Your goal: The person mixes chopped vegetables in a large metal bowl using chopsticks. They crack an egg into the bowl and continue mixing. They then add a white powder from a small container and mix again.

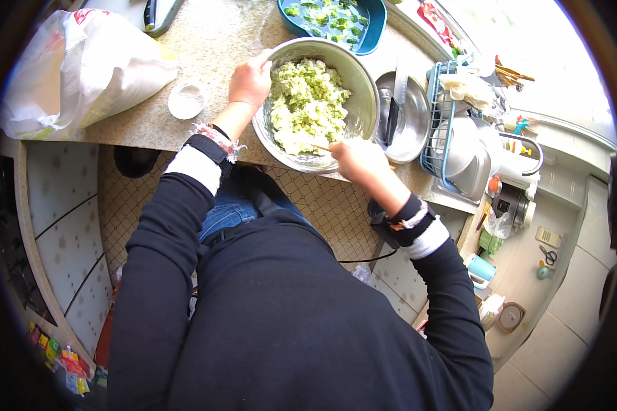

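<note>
A steel mixing bowl (361, 97) stands at the counter's front edge, holding a pale green, chopped and floury-looking mixture (308, 103). My left hand (251, 79) grips the bowl's left rim, thumb over the edge. Over the bowl's near right side, my right hand (359, 158) is closed around a thin wooden utensil (320, 147), perhaps chopsticks. The utensil's tip reaches into the mixture; most of its length is hidden by my fingers. Some white residue clings to the bowl's inner wall.
Behind the bowl, a teal basin (375, 31) holds broccoli florets in water. A knife (397, 103) lies across a steel basin (414, 136) at right, beside a blue dish rack (438, 123). Leftward are a small white container (186, 101), a plastic bag (118, 72) and a cutting board (170, 15).
</note>
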Motion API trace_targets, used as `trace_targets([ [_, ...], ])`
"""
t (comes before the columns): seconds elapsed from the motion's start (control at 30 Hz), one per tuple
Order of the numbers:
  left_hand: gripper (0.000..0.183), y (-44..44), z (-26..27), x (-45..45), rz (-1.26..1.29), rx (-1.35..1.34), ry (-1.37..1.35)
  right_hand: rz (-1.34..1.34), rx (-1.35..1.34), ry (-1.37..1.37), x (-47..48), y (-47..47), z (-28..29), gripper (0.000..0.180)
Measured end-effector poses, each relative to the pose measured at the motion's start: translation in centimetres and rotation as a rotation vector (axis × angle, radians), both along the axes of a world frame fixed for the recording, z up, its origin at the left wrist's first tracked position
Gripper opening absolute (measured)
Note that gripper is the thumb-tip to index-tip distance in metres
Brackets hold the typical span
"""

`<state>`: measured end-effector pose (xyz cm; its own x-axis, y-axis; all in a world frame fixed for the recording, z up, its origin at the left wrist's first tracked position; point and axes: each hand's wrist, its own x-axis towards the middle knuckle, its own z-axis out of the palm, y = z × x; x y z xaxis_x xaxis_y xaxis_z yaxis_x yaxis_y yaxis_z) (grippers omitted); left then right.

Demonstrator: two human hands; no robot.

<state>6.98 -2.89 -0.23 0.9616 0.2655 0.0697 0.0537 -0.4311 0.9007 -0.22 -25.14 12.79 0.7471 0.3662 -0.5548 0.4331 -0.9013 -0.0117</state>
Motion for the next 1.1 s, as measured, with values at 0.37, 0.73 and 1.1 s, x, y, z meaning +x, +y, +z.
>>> trace_targets([
  [0.37,0.027,0.1,0.1,0.0,0.007,0.024,0.022,-0.019,0.108,-0.273,4.8,4.4,-3.2,0.015],
  [0.73,0.027,0.0,0.0,-0.2,0.008,0.035,-0.005,0.039,0.12,-0.283,6.4,3.3,-0.4,0.017],
  [1.1,0.027,0.0,0.0,-0.3,0.032,0.024,-0.013,-0.024,0.039,-0.148,4.7,1.2,2.3,0.018],
])
